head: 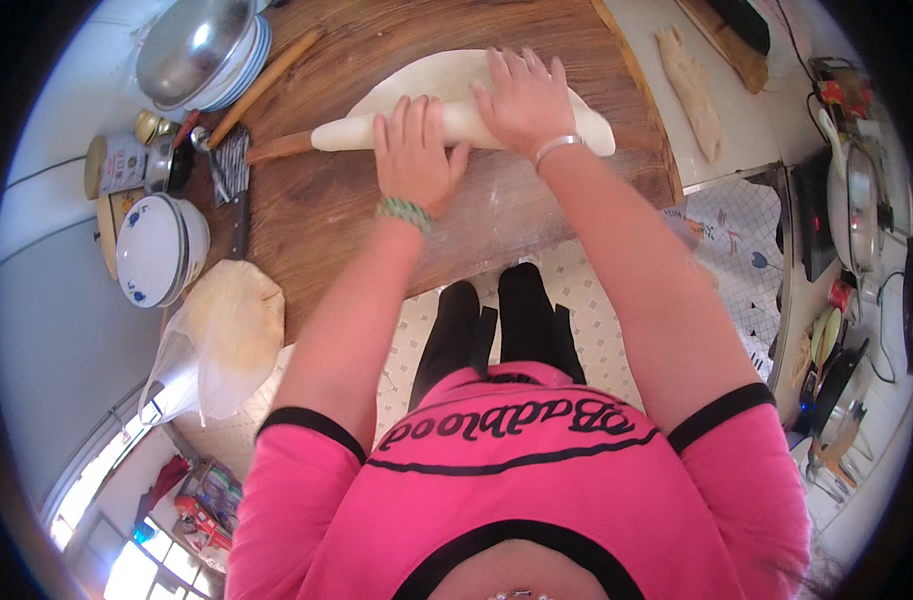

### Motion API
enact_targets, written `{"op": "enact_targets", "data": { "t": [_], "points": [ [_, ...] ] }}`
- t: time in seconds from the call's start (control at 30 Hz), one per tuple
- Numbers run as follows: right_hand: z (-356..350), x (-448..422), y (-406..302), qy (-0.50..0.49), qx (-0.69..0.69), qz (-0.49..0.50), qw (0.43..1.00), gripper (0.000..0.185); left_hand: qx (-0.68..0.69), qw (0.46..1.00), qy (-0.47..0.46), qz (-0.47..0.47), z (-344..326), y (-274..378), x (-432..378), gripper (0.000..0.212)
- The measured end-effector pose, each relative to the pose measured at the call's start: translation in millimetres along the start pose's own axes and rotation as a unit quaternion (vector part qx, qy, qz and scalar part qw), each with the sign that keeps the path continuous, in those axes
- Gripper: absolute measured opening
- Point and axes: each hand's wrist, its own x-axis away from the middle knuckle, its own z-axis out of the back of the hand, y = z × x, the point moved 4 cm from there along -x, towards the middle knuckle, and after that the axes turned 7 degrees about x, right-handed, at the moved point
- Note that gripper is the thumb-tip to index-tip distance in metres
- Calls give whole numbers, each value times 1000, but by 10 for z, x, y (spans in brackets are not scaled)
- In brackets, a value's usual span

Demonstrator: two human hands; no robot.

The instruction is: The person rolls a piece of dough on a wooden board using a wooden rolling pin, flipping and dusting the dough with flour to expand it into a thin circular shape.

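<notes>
A wooden rolling pin [280, 147] lies across the wooden board [494, 217], most of its length hidden inside a roll of pale dough [347, 133]. Beyond the roll, the rest of the dough sheet [426, 75] spreads flat in a rounded shape. My left hand [419, 161], with a green braided band at its wrist, presses palm down on the roll left of its middle. Farther right, my right hand [527, 105] lies over the roll with fingers spread, their tips reaching onto the flat dough. A silver bangle circles that wrist. Both hands look slightly blurred.
At left are a metal bowl [190, 56], another rolling pin [265, 86], a cleaver [239, 225], white bowls [148, 251] and round flatbread [239, 322] in a plastic bag. A dough strip [689, 90] rests on the right counter. Farther right is a pan [858, 210].
</notes>
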Motion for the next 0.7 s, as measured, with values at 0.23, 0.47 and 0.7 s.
{"op": "enact_targets", "data": {
  "t": [0.23,0.47,0.7],
  "points": [
    [116,-365,-32,-72,-14,8,997,46,-61,994,-87,6,-77,-392,-938,46],
    [539,1015,-24,-75,-23,89,993,46,-4,994,-101,-45,61,221,229,40],
    [373,361,217,-138,13,32,990,32,-77,986,-148,-1,84,386,-461,34]
  ]
}}
